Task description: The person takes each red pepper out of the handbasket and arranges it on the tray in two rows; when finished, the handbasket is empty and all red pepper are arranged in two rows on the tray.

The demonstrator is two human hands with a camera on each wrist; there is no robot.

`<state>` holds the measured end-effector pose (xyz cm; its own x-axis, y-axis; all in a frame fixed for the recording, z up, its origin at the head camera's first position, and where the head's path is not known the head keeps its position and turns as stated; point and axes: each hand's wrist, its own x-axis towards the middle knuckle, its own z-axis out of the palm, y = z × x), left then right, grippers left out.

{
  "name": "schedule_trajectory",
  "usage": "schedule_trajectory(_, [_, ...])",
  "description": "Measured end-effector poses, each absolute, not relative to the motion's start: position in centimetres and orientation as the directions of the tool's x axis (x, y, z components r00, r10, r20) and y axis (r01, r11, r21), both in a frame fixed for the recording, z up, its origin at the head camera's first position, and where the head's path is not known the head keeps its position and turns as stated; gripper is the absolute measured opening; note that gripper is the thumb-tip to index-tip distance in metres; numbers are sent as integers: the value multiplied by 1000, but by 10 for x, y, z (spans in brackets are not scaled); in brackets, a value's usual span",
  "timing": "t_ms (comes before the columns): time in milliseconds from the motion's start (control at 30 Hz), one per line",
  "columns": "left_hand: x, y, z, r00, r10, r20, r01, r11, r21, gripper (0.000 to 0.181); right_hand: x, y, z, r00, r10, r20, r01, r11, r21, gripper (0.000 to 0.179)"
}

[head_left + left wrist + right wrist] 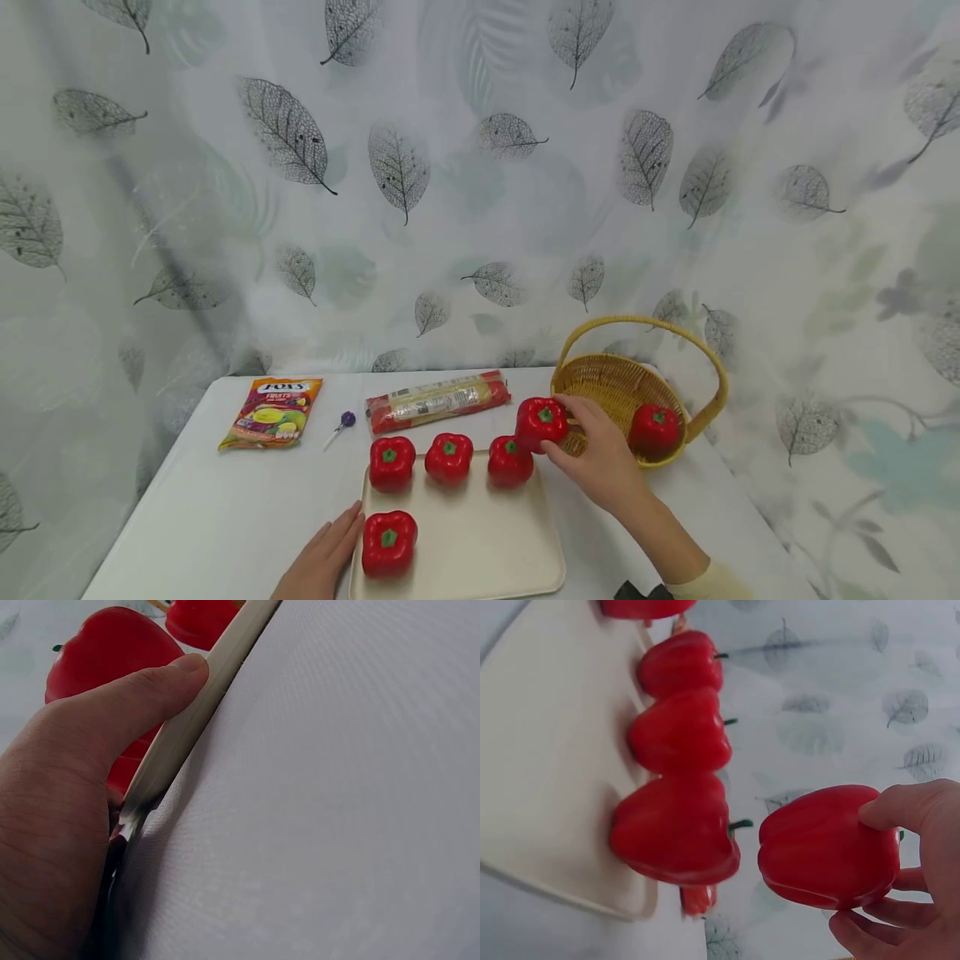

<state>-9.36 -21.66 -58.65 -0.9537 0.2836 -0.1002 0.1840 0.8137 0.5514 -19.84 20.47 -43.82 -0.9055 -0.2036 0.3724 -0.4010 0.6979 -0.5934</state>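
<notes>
My right hand (600,454) pinches a red bell pepper (542,423) between thumb and fingers, above the table just left of the basket. In the right wrist view, this held pepper (829,847) is clear of the peppers on the tray. A cream tray (480,542) bears several red bell peppers: three along its back edge, including a right-hand one (510,462), and one at the left (389,543). My left hand (322,554) rests against the tray's left rim, its digit (169,686) touching the edge. Another bell pepper (655,429) lies in the wicker basket (611,379).
The basket's tall handle (637,319) arches over it at the right. Behind the tray lies a long red-and-yellow packet (438,402). A purple lollipop (347,420) and a Fox's candy bag (272,412) lie at the left. A leaf-patterned curtain (480,208) hangs behind the white table.
</notes>
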Motion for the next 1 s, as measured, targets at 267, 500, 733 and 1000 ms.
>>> schedule_trajectory(267, [-92,-223,-594,-939,316,-135,176,779,601,124,-178,182,-442,-940,-184,287,-329,711,-622,77])
schedule_trajectory(500, [-98,-222,-594,-940,318,-120,185,775,605,119,-173,168,-449,-935,-230,270,-353,678,-645,73])
schedule_trajectory(733, [-95,-216,-597,-947,305,-104,186,782,594,114,-164,159,-460,-918,-318,238,-393,639,-661,69])
schedule_trajectory(1000, [-94,-214,-602,-953,299,-39,238,825,512,110,-158,143,-473,-909,-402,109,-357,614,-704,71])
